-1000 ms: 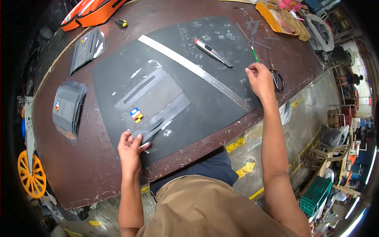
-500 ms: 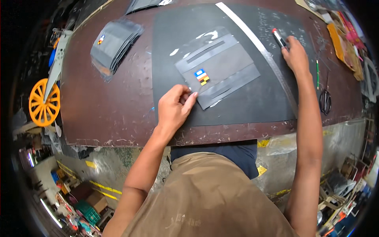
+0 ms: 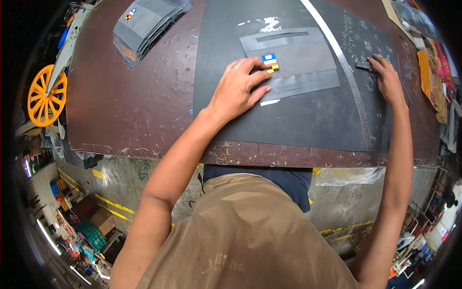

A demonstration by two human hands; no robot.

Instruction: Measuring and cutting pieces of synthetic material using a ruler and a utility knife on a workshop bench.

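Head view, upper centre: left hand [image 3: 239,89] lies flat, fingers spread, on grey fabric panel [image 3: 293,62]; right hand [image 3: 387,79] pinches small dark tool [image 3: 364,65]; cutting seemingly not begun

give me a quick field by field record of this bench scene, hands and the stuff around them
surface: brown scuffed workbench with a large black mat on it
left hand: left hand flat on the mat, fingers on the grey fabric piece
patch: small coloured striped patch on the fabric, by the fingertips
right hand: right hand on the mat at a small dark tool; grip unclear
ruler: long metal ruler lying between the hands
stack: pile of similar grey pieces at far left
off bench: orange wheel to the left
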